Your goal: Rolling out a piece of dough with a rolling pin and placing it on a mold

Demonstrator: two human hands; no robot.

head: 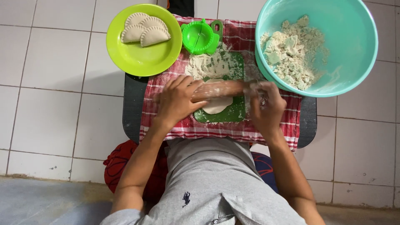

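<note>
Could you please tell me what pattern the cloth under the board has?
Red and white checked cloth, clearest in the head view.

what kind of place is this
Probably a home cooking spot set on a tiled floor: a rolling pin over dough, folded dumplings on a green plate, and a teal bowl.
</note>
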